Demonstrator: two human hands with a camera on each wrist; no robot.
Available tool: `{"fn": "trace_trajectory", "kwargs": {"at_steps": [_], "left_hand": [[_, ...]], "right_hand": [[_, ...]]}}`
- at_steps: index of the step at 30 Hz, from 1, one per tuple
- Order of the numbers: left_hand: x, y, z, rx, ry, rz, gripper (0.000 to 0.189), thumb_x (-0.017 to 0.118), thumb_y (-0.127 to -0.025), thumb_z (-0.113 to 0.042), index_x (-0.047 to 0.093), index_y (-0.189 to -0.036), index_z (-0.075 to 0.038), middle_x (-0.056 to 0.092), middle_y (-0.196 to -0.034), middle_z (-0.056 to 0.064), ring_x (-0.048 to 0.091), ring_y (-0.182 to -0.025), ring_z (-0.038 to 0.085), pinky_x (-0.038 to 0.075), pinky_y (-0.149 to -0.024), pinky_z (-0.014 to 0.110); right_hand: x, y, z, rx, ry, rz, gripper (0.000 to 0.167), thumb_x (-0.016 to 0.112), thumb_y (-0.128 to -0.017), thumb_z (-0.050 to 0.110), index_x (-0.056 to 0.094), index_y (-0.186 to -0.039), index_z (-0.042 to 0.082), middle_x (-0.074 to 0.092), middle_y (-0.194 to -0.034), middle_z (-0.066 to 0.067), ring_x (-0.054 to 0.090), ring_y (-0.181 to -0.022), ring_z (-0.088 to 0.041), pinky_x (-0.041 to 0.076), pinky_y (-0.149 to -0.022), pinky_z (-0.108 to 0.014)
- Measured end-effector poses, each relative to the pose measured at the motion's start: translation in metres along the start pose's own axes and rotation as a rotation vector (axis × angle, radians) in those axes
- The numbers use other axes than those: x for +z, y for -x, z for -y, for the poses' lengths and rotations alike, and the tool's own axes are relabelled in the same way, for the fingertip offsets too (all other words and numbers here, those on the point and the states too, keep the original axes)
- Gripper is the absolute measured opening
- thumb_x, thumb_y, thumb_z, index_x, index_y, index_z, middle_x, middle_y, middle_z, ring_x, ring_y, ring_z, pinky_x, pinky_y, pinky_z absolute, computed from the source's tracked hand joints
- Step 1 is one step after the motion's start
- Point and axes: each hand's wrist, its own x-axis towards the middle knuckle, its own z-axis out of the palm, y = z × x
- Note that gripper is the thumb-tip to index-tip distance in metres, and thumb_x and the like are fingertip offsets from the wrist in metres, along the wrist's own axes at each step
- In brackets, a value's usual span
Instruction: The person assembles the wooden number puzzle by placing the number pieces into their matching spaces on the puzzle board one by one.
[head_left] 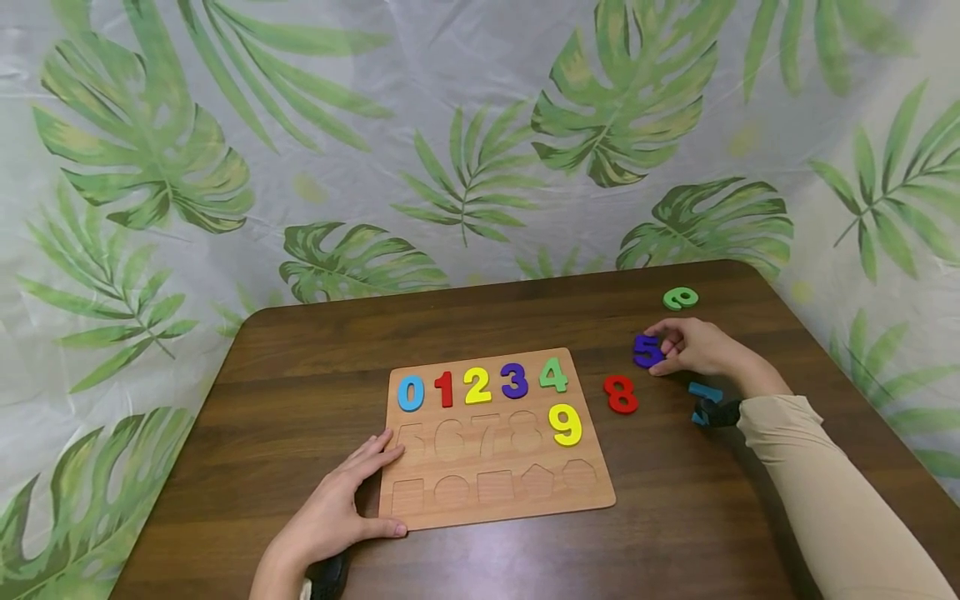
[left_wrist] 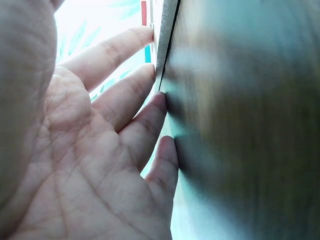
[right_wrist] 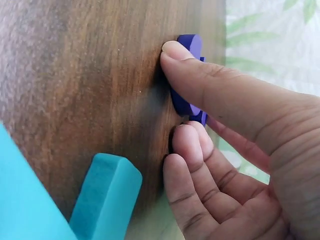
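My left hand (head_left: 337,508) rests at the left end of a wooden number puzzle board (head_left: 450,463), fingertips on its left edge and thumb at the near corner. In the left wrist view the fingers (left_wrist: 122,97) are stretched out against the board's side and the table. Right of the board, my right hand (head_left: 697,346) pinches a purple number 5 (head_left: 648,351) between thumb and fingers, low over the table. The right wrist view shows the thumb on the 5's thick edge (right_wrist: 186,102), with the other fingers curled below.
The board's top row holds 0, 1, 2, 3 and 4; a yellow 9 (head_left: 573,427) sits in the middle row. A red 8 (head_left: 621,393), a green number (head_left: 671,302) and a blue piece (head_left: 705,391), partly hidden by the wrist strap, lie on the table. Leaf-patterned cloth hangs behind.
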Motion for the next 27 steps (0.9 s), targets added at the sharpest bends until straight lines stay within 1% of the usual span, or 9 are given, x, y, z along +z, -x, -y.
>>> {"fn": "trace_trajectory", "kwargs": {"at_steps": [7, 13, 18, 22, 27], "left_hand": [[0.0, 0.0, 0.001, -0.004, 0.001, 0.003, 0.1, 0.097, -0.071, -0.056, 0.057, -0.157, -0.025, 0.035, -0.176, 0.002, 0.026, -0.165, 0.04, 0.032, -0.123, 0.074], [0.0, 0.0, 0.0, -0.011, 0.006, 0.007, 0.1, 0.097, -0.071, -0.055, 0.057, -0.157, -0.025, 0.035, -0.177, 0.001, 0.026, -0.166, 0.04, 0.032, -0.123, 0.074], [0.0, 0.0, 0.0, -0.006, -0.001, 0.003, 0.1, 0.097, -0.071, -0.056, 0.057, -0.157, -0.025, 0.035, -0.176, 0.001, 0.026, -0.165, 0.039, 0.033, -0.123, 0.073], [0.0, 0.0, 0.0, 0.003, -0.003, -0.003, 0.099, 0.097, -0.071, -0.056, 0.058, -0.157, -0.025, 0.037, -0.176, 0.001, 0.027, -0.165, 0.039, 0.033, -0.123, 0.072], [0.0, 0.0, 0.0, 0.009, -0.011, -0.009, 0.099, 0.097, -0.071, -0.057, 0.059, -0.156, -0.024, 0.038, -0.175, 0.002, 0.028, -0.165, 0.039, 0.034, -0.122, 0.073]], "right_hand": [[0.003, 0.001, 0.0, 0.02, -0.005, -0.016, 0.069, 0.092, -0.086, 0.033, 0.064, -0.137, -0.004, 0.064, -0.096, -0.007, 0.055, -0.083, -0.018, 0.045, -0.072, -0.03], [0.005, 0.0, -0.001, 0.024, -0.011, -0.036, 0.068, 0.092, -0.087, 0.033, 0.064, -0.136, -0.006, 0.064, -0.097, -0.008, 0.056, -0.084, -0.016, 0.046, -0.07, -0.026], [0.006, 0.0, -0.001, 0.026, -0.03, -0.055, 0.068, 0.091, -0.088, 0.034, 0.063, -0.136, -0.006, 0.064, -0.098, -0.008, 0.057, -0.083, -0.014, 0.047, -0.07, -0.024], [0.006, 0.001, 0.004, 0.026, -0.036, -0.069, 0.067, 0.091, -0.089, 0.035, 0.064, -0.135, -0.005, 0.065, -0.1, -0.007, 0.059, -0.084, -0.012, 0.048, -0.072, -0.022], [0.004, 0.006, 0.017, 0.003, -0.027, -0.08, 0.064, 0.09, -0.089, 0.036, 0.066, -0.134, -0.003, 0.066, -0.101, -0.007, 0.061, -0.086, -0.013, 0.049, -0.075, -0.022]]}}
